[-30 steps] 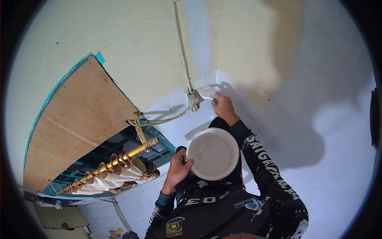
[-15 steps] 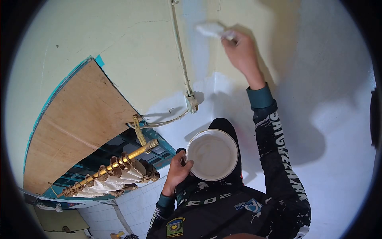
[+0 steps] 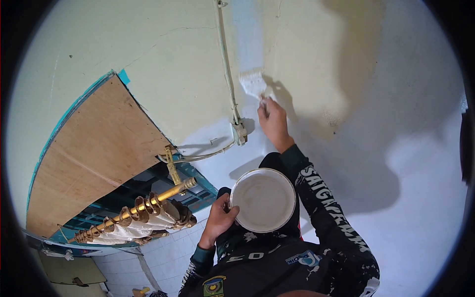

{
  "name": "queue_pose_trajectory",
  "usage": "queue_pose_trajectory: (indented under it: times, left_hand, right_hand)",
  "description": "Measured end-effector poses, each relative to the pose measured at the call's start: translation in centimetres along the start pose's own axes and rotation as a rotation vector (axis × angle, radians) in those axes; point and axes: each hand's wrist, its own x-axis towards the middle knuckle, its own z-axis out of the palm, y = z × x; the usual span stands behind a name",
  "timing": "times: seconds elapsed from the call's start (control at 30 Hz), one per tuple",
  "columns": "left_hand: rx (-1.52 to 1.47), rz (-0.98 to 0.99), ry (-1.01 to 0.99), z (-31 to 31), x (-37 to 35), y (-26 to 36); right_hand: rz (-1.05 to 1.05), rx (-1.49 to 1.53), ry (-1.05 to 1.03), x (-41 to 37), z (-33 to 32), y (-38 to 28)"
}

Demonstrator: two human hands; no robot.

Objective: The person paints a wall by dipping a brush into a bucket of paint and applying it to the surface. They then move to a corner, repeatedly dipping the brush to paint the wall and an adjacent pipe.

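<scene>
A paintbrush (image 3: 254, 83) coated in white paint is gripped by its handle in my right hand (image 3: 275, 123), fingers closed round it. Its bristles point up and left, over the strip of pale paint (image 3: 247, 37) that runs down the yellowish wall beside the cable. My left hand (image 3: 219, 220) is closed on the left rim of a round white paint bucket (image 3: 263, 200), thumb over the edge. The bucket is held in front of my body, with whitish paint inside.
A pale cable (image 3: 225, 64) runs down the wall to a small junction box (image 3: 240, 133). At left, a gold curtain rod (image 3: 143, 204) with a bunched curtain (image 3: 148, 228) juts out below a wooden panel (image 3: 94, 153). Fresh white paint (image 3: 356, 173) covers the wall at right.
My right hand has brought the brush down and slightly left, turning its bristles upward. My left hand still holds the bucket, which sits slightly lower in view.
</scene>
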Motion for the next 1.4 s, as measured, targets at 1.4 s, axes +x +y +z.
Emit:
queue_pose_trajectory:
  times: [1.4]
  left_hand:
    - [-0.021,0.009,-0.020,-0.4,-0.2,0.7]
  right_hand:
    - [0.073,0.115,0.017,9.3,-3.6,-5.1]
